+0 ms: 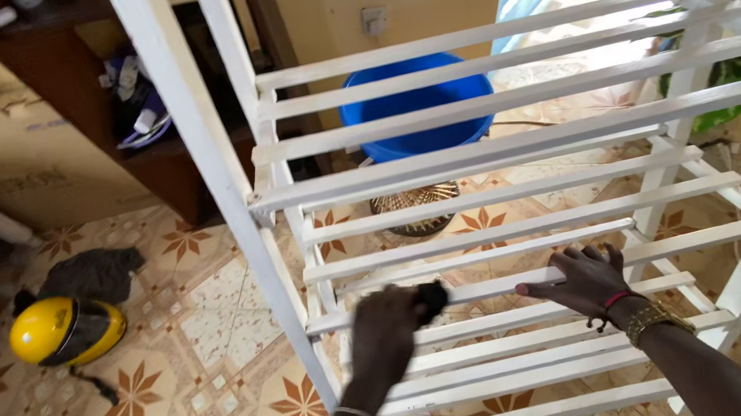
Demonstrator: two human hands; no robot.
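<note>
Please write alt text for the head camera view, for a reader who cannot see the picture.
Two hands work at a white slatted rack: the left hand presses a small dark object on a slat, and the right hand rests flat on the same slat. Behind stand a blue tub and, left on the patterned tile floor, a yellow helmet.

A patterned tile floor (213,408) bears a white slatted rack (521,141) and yellow helmet (65,331).

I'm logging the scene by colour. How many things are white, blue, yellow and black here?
White: 1, the slatted rack
Blue: 1, the basin
Yellow: 1, the helmet
Black: 1, the dark object in the left hand
Total: 4
</note>
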